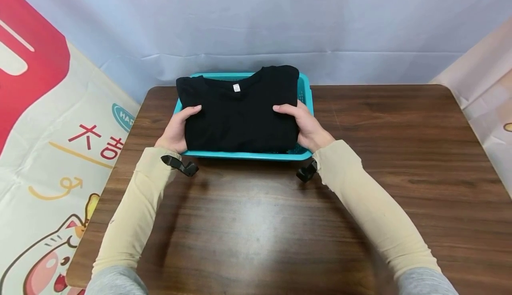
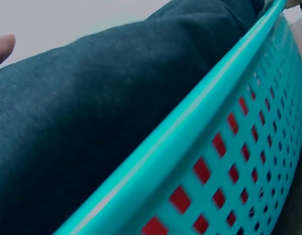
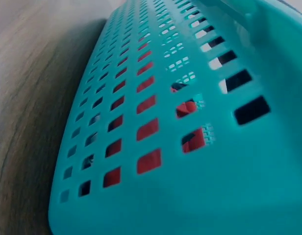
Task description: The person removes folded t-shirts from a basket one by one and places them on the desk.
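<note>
A folded black shirt (image 1: 240,121) with a small white neck label (image 1: 237,88) lies over a teal plastic basket (image 1: 256,155), covering most of its opening. My left hand (image 1: 175,131) grips the shirt's left side, thumb on top and the other fingers hidden beneath. On the opposite side, my right hand (image 1: 306,127) holds it the same way. The left wrist view has the dark shirt fabric (image 2: 102,93) along the basket rim (image 2: 190,125), with a fingertip (image 2: 3,48) at the left edge. Only the perforated basket wall (image 3: 219,181) fills most of the right wrist view.
Something red (image 3: 149,161) shows through the basket's holes. The basket stands near the back edge of a brown wooden table (image 1: 256,224). A pale curtain (image 1: 256,24) hangs behind, and a printed cloth (image 1: 60,144) hangs at the left. Black straps (image 1: 180,165) with devices circle the wrists.
</note>
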Tool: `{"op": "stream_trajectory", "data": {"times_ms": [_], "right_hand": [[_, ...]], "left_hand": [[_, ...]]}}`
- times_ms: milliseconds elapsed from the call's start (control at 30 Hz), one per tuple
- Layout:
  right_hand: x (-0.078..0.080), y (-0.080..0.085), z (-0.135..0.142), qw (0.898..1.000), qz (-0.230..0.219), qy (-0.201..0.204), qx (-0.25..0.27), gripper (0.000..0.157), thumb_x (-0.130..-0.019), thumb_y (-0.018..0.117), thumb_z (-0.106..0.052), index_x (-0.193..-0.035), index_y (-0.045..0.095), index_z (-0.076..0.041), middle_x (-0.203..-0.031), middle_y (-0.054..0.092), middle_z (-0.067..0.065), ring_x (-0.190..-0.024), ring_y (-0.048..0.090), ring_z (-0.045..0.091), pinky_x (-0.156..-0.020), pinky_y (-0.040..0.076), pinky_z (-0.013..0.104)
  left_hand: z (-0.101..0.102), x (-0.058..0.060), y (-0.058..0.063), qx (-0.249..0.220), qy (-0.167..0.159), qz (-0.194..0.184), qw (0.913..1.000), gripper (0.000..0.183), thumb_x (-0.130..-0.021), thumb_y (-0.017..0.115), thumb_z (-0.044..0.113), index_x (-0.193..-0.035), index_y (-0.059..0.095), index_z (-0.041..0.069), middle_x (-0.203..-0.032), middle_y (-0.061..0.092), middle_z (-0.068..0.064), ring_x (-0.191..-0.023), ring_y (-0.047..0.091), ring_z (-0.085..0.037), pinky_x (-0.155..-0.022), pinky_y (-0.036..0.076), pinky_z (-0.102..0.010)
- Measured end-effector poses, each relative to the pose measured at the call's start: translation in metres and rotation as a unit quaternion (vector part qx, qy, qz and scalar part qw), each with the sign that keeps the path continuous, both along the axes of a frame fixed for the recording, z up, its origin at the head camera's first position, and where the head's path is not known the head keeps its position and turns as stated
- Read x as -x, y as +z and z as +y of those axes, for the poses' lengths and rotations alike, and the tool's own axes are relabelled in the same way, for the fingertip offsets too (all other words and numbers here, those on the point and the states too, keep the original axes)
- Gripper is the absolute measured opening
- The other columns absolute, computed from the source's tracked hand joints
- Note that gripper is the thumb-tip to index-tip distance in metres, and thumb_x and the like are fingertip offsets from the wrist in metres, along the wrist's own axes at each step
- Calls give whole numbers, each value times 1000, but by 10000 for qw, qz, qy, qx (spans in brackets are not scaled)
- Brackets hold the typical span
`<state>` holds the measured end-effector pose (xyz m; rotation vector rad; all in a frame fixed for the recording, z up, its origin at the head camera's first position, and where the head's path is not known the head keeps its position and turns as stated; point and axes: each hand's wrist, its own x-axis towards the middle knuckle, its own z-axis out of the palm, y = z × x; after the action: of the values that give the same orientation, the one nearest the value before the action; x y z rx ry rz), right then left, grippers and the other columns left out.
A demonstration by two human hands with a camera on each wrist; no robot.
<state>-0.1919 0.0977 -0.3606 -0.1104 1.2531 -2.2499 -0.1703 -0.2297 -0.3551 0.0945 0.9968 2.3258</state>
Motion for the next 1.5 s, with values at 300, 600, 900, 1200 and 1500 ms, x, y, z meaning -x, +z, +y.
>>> {"op": "stream_trajectory", "data": {"times_ms": [300,600,900,1200,1500], "right_hand": [[-5,1,11,9967,-10,234,775,24,-100,47,-7,-124,49,-10,-112,64,7,-97,68,21,-82,57,36],[-8,6,27,9912,139,430,1240,21,-102,39,-5,-118,54,-6,-112,65,8,-99,67,22,-86,56,36],[-13,14,46,9976,134,214,646,20,-101,45,-9,-119,54,-10,-113,66,4,-101,67,18,-85,56,35],[-17,22,71,9990,197,-156,-364,36,-99,53,-16,-133,41,-15,-116,64,1,-101,68,16,-82,57,35],[-22,26,89,9890,407,-494,-1333,50,-98,55,-28,-143,33,-22,-120,59,-5,-102,64,9,-82,55,28]], "left_hand": [[16,-7,10,-226,93,145,9996,41,-105,26,27,-110,63,9,-103,69,-6,-90,68,-21,-79,56,-36],[37,-12,15,85,1155,107,9932,27,-101,40,30,-109,60,13,-102,67,-2,-89,64,-19,-81,53,-32],[50,-11,12,61,769,-5,9970,29,-103,36,27,-118,56,11,-111,65,-4,-95,63,-21,-84,53,-35],[65,-9,7,-483,-230,85,9985,27,-101,36,6,-112,60,1,-108,68,-11,-94,69,-24,-82,57,-36],[77,-1,9,673,-222,179,9973,23,-95,42,-4,-114,52,2,-116,62,-9,-100,67,-21,-85,57,-38]]}}
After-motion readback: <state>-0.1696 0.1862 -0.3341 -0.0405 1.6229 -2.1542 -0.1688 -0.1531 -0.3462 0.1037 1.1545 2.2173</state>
